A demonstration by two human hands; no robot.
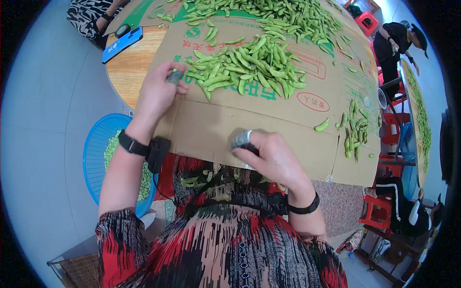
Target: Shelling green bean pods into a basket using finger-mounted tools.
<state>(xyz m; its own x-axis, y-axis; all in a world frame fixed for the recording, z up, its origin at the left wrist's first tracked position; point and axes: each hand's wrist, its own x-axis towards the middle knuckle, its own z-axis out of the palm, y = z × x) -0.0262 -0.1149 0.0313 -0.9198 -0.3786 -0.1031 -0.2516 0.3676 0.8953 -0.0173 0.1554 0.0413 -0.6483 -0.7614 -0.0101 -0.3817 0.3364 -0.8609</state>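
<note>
My left hand (162, 88) is at the left edge of the near pile of green edamame pods (261, 62). Its fingers are curled in, with a grey wrap on one of them and a speck of green by the fingertips; what it holds, if anything, is hidden. Close to the near edge of the flattened cardboard sheet (206, 129), my right hand (276, 156) is closed too, grey wrapping over its finger. Nothing I can name shows in its grip. One loose pod (322, 125) lies on the cardboard to its right.
A larger pod heap (307, 19) covers the far side, and darker pods (356, 129) lie at right. A blue phone (122, 44) rests on the wooden tabletop. Below left stands a blue basket (91, 158) of shelled beans. Other people (396, 41) are at right.
</note>
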